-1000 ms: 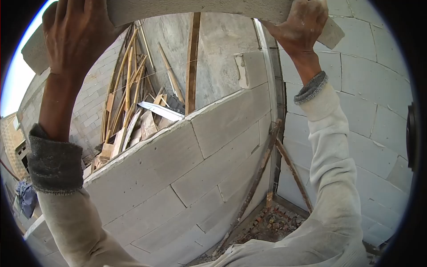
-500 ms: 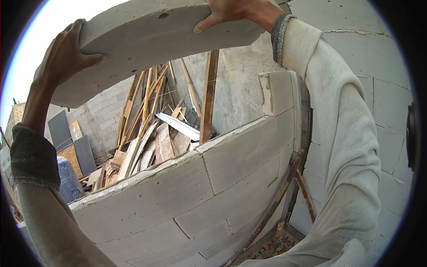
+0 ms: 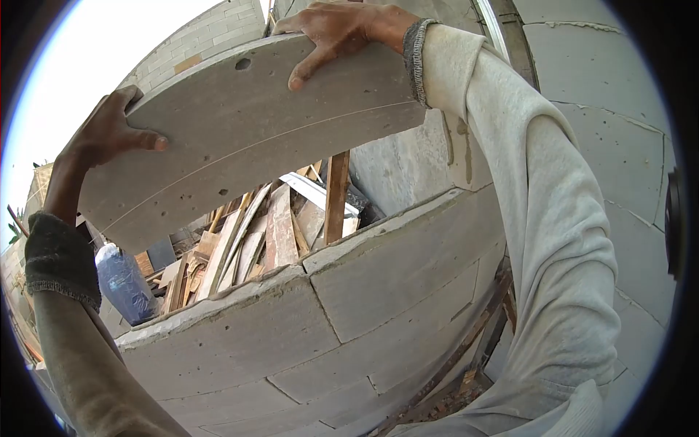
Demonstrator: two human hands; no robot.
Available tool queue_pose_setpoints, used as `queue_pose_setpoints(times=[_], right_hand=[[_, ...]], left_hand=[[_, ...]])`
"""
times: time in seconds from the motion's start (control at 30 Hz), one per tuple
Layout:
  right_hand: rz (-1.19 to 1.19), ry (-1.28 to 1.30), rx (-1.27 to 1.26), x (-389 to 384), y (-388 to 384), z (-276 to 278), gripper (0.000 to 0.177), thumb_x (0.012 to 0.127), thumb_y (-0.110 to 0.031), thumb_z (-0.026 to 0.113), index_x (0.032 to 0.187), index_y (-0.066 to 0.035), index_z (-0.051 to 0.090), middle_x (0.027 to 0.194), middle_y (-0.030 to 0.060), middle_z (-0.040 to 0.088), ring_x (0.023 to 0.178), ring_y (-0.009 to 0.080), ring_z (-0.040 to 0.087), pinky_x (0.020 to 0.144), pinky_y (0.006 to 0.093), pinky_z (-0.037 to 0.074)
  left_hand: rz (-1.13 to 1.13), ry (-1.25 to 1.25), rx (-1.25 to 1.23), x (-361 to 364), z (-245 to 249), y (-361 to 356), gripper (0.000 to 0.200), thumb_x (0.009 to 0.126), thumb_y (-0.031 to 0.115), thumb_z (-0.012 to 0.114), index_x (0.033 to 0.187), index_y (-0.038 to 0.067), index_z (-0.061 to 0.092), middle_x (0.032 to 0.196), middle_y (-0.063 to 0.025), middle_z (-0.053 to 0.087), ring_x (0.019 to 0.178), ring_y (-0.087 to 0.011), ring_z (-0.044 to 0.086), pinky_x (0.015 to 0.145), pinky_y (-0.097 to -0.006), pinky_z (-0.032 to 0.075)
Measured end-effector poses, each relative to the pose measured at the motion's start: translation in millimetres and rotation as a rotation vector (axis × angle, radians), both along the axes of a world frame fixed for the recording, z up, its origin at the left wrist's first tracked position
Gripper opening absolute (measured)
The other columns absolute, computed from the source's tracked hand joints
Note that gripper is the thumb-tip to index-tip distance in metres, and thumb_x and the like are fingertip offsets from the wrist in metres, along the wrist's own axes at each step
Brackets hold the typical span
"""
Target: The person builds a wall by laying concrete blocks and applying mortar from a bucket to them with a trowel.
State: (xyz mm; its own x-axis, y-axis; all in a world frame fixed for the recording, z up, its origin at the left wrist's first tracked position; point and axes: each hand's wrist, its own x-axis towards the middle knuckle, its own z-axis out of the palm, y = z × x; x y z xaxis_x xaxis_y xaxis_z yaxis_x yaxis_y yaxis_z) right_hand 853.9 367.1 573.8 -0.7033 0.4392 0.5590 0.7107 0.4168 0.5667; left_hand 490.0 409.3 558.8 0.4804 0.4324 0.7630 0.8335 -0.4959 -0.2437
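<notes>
A long grey lightweight concrete block point(image 3: 240, 124) is held up above the wall, seen from its broad face. My left hand point(image 3: 113, 135) grips its left end, thumb on the near face and fingers over the edge. Over the upper edge near the right end, my right hand point(image 3: 335, 36) is clasped, its thumb pressed on the face. A thin string line point(image 3: 269, 138) crosses in front of the block. Below is the block wall point(image 3: 393, 262), with rough grey mortar point(image 3: 218, 306) along its top; a gap separates it from the held block.
Beyond the wall lie piled boards and timber point(image 3: 280, 226), with an upright wooden post point(image 3: 336, 197) and a blue wrapped bundle point(image 3: 124, 284). A taller block wall point(image 3: 597, 167) stands at right. A slanted wooden brace point(image 3: 466, 339) leans at the lower right.
Both hands have brought the block lower, nearer the wall top, and its broad face now shows more fully. The string now crosses its face. The view has shifted slightly.
</notes>
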Motion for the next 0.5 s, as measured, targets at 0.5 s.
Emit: queue_pose_setpoints(times=[0.5], right_hand=[[0.054,0.133,-0.373,37.6,71.4,-52.0,0.083,0.076,-0.081,0.057,0.086,0.0,0.074,0.066,0.0141,0.066,0.057,0.0232,0.067,0.043,0.0351,0.052]], left_hand=[[0.074,-0.054,-0.223,20.9,-38.2,50.9,0.117,0.042,0.093,0.068,0.102,-0.007,0.066,0.078,-0.0202,0.066,0.074,-0.0392,0.07,0.068,-0.0503,0.058]])
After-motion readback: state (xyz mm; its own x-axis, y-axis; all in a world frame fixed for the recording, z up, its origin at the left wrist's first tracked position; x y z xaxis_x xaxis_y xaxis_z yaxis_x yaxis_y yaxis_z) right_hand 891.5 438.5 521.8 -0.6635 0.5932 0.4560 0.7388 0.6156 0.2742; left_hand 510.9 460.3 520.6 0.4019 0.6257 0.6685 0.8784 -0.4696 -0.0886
